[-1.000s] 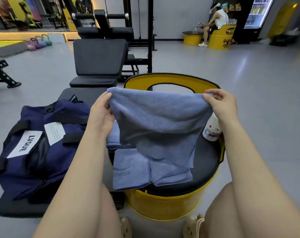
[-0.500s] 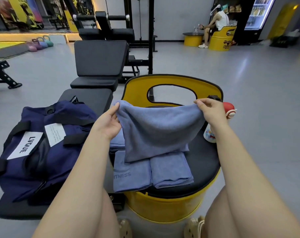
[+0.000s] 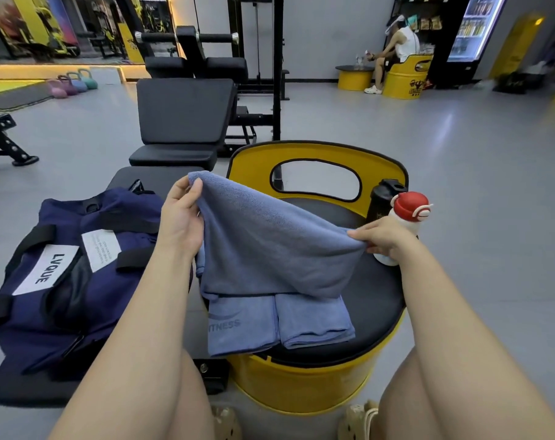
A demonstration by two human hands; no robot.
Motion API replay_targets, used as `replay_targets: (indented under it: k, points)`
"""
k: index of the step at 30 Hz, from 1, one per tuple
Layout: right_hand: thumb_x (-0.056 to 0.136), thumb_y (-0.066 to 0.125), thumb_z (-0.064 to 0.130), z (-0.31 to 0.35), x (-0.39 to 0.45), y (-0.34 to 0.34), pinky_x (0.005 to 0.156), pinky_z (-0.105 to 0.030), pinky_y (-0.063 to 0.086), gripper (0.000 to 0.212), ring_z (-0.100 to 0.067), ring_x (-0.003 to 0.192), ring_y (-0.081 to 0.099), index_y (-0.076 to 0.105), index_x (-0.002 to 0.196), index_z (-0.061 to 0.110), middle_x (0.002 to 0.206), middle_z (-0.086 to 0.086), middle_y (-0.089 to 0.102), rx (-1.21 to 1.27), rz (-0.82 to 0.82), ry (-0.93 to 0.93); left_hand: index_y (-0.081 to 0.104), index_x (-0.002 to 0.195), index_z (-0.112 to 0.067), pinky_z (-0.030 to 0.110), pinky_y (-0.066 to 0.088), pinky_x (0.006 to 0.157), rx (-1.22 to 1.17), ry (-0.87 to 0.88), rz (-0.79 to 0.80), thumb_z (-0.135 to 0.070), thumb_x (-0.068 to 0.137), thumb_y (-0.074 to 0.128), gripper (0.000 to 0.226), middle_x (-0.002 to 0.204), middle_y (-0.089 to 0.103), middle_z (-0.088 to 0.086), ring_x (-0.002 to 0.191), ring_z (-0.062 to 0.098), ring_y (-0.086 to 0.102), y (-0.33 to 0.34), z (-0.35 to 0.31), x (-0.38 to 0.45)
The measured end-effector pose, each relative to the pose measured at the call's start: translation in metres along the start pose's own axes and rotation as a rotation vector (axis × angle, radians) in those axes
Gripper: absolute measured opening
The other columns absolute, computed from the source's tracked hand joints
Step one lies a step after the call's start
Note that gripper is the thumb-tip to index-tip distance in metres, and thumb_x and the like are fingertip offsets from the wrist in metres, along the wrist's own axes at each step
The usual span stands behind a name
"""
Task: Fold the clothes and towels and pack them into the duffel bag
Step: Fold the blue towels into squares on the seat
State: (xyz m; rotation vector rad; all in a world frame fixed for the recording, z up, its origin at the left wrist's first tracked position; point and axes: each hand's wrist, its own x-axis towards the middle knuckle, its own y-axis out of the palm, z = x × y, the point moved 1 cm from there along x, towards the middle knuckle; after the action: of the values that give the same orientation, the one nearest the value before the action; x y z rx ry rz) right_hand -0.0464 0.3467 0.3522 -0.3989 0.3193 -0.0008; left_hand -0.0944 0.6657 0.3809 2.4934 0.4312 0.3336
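Towel (image 3: 269,249): blue, folded over, held up above the black seat of a yellow barrel chair (image 3: 304,389), its near end lying flat on the seat.
Left hand (image 3: 180,217): fingers pinching the towel's far left corner — held higher.
Right hand (image 3: 381,236): fingers pinching the right corner, lower, just in front of a white bottle (image 3: 406,217) with a red cap.
Duffel bag (image 3: 76,274): navy, on the black desk (image 3: 22,385) at left — beside the chair.
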Motion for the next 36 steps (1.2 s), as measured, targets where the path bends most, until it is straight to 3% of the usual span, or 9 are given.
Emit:
replay_targets:
  k: [3, 6, 9, 13, 18, 23, 26, 31, 36]
  points:
    - [0.086, 0.071, 0.025, -0.001, -0.005, 0.001, 0.058, -0.023, 0.046, 0.024, -0.014, 0.065, 0.048, 0.060, 0.075, 0.006, 0.070, -0.006, 0.051, -0.131, 0.120, 0.050, 0.056, 0.088, -0.014, 0.021, 0.051, 0.076, -0.026, 0.036, 0.021, -0.005, 0.096, 0.046, 0.016, 0.082, 0.064, -0.002, 0.079, 0.009, 0.061, -0.002, -0.002, 0.000]
    - [0.086, 0.070, 0.029, -0.001, -0.005, 0.001, 0.056, -0.021, 0.044, 0.025, -0.013, 0.064, 0.050, 0.061, 0.076, 0.008, 0.069, -0.004, 0.053, -0.195, 0.127, 0.033, 0.056, 0.088, -0.014, 0.020, 0.052, 0.074, -0.029, 0.045, 0.035, -0.004, 0.096, 0.045, 0.016, 0.080, 0.064, -0.002, 0.078, 0.008, 0.061, -0.002, -0.003, -0.001]
    - [0.084, 0.073, 0.020, 0.000, 0.001, 0.003, 0.068, -0.023, 0.049, 0.018, -0.019, 0.079, 0.057, 0.066, 0.094, 0.006, 0.080, -0.006, 0.062, -0.011, 0.030, -0.076, 0.056, 0.089, -0.013, 0.021, 0.052, 0.079, -0.031, 0.053, 0.037, -0.005, 0.096, 0.045, 0.015, 0.080, 0.066, -0.003, 0.081, 0.010, 0.061, -0.003, -0.005, -0.001]
    - [0.083, 0.073, 0.018, 0.006, 0.005, -0.004, 0.092, -0.034, 0.049, 0.031, -0.023, 0.101, 0.061, 0.065, 0.111, 0.006, 0.101, -0.007, 0.067, 0.280, -0.208, -0.277, 0.057, 0.091, -0.013, 0.023, 0.050, 0.083, -0.018, 0.099, -0.019, -0.005, 0.096, 0.047, 0.014, 0.079, 0.067, -0.004, 0.080, 0.009, 0.062, -0.006, -0.007, -0.002]
    - [0.088, 0.066, 0.010, 0.020, -0.003, -0.008, 0.076, -0.018, 0.049, 0.019, -0.012, 0.099, 0.064, 0.067, 0.105, 0.018, 0.103, -0.001, 0.069, 0.471, -0.295, -0.519, 0.060, 0.094, -0.014, 0.019, 0.051, 0.080, 0.041, 0.189, -0.060, -0.004, 0.094, 0.052, 0.012, 0.077, 0.070, -0.011, 0.080, 0.004, 0.064, 0.001, -0.011, -0.009]
    - [0.088, 0.066, 0.008, 0.033, -0.010, -0.013, 0.087, -0.031, 0.052, 0.024, -0.011, 0.092, 0.065, 0.071, 0.096, 0.029, 0.098, 0.000, 0.071, 0.595, -0.348, -0.682, 0.061, 0.094, -0.016, 0.017, 0.051, 0.078, 0.093, 0.275, -0.106, -0.003, 0.094, 0.053, 0.015, 0.075, 0.071, -0.013, 0.079, 0.001, 0.064, 0.006, -0.015, -0.015]
    - [0.083, 0.068, 0.008, 0.035, -0.013, -0.017, 0.081, -0.027, 0.050, 0.025, -0.008, 0.087, 0.064, 0.074, 0.086, 0.032, 0.090, 0.010, 0.072, 0.609, -0.323, -0.712, 0.060, 0.095, -0.017, 0.015, 0.050, 0.073, 0.111, 0.291, -0.102, -0.004, 0.095, 0.052, 0.015, 0.074, 0.071, -0.015, 0.078, 0.000, 0.064, 0.008, -0.018, -0.016]
    - [0.086, 0.061, -0.006, 0.035, -0.015, -0.017, 0.068, -0.016, 0.051, 0.026, -0.005, 0.077, 0.067, 0.064, 0.096, 0.018, 0.078, 0.011, 0.072, 0.781, -0.097, -0.508, 0.057, 0.096, -0.016, 0.015, 0.050, 0.078, 0.118, 0.262, -0.078, -0.003, 0.096, 0.049, 0.015, 0.073, 0.070, -0.015, 0.077, -0.002, 0.063, 0.005, -0.016, -0.014]
    - [0.090, 0.059, 0.011, 0.027, -0.017, -0.013, 0.064, -0.019, 0.055, 0.010, -0.011, 0.082, 0.066, 0.065, 0.098, 0.013, 0.085, 0.001, 0.071, 0.775, 0.196, -0.187, 0.057, 0.096, -0.015, 0.014, 0.048, 0.077, 0.122, 0.224, -0.062, -0.003, 0.097, 0.047, 0.015, 0.070, 0.069, -0.015, 0.075, -0.002, 0.062, 0.003, -0.014, -0.011]
